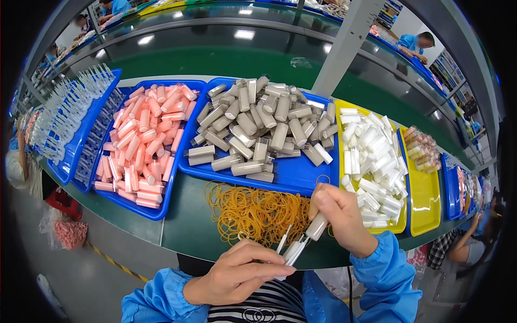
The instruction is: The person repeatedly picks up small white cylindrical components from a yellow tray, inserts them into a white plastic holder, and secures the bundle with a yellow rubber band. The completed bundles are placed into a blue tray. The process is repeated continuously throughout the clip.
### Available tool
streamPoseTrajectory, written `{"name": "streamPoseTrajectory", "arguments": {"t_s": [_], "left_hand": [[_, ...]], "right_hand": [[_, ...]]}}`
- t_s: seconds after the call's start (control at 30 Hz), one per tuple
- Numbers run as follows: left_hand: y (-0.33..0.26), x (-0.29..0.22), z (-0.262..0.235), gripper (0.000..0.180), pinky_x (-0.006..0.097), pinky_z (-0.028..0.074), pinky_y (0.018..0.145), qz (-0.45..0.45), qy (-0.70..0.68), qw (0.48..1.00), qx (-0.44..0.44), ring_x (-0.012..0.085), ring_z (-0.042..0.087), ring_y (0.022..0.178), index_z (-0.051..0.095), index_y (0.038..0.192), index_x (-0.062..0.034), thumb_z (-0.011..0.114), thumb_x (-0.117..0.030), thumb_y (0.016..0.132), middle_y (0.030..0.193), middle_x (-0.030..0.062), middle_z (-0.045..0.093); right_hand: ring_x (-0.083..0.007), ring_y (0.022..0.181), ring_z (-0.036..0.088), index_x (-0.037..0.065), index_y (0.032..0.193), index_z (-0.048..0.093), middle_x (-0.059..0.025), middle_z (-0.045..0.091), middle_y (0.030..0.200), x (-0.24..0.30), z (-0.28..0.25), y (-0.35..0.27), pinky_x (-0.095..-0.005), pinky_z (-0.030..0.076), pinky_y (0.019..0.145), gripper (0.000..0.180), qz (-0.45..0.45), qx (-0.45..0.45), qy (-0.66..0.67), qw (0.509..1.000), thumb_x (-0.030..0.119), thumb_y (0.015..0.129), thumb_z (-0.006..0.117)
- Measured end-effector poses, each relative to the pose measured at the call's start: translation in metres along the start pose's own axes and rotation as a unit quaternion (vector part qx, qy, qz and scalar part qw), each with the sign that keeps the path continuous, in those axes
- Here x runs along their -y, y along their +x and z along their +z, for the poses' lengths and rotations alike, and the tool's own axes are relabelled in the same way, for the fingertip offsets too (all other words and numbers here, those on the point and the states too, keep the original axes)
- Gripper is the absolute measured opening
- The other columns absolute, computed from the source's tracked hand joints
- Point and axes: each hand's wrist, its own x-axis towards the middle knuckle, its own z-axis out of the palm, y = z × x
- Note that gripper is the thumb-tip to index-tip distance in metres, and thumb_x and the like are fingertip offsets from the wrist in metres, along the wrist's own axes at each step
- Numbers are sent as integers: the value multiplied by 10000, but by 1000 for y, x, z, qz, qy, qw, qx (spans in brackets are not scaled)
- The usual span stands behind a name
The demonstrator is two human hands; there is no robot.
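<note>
My left hand (237, 272) is closed around a few thin white applicator sticks (291, 248) near the table's front edge. My right hand (340, 215) grips a grey-beige tube (316, 226) whose lower end meets those white pieces. A small orange rubber band loop (322, 178) shows just above my right fingers. A heap of orange rubber bands (257, 211) lies on the green table right behind both hands. Behind the heap is a blue tray (301, 177) piled with grey-beige tubes (253, 129).
A blue tray of pink tubes (142, 137) sits at left, with racks of clear applicators (70, 110) beyond it. A yellow tray (425, 199) of white caps (374, 156) is at right. A conveyor (215, 48) runs behind. Other workers sit at both sides and far back.
</note>
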Motion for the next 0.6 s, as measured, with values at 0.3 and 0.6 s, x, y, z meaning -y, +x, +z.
{"name": "streamPoseTrajectory", "arguments": {"t_s": [0.3, 0.6], "left_hand": [[-9, 14, 7, 319, 346, 482, 774, 58, 87, 994, -43, 229, 632, 919, 716, 1074, -114, 752, -24, 770, 1093, 58, 664], [-26, 13, -14, 275, 311, 481, 685, 163, 193, 953, -165, 198, 665, 869, 701, 1026, -111, 783, -124, 764, 989, 23, 702]], "right_hand": [[-269, 888, 552, 73, 758, 613, -55, 584, 797, 4, 25, -1, -453, 394, 889, 121, -295, 120, -247, 915, 146, 779, 707], [-285, 855, 562, 78, 817, 644, -79, 586, 846, 28, 56, 7, -462, 401, 860, 81, -378, 129, -252, 881, 137, 770, 671]]}}
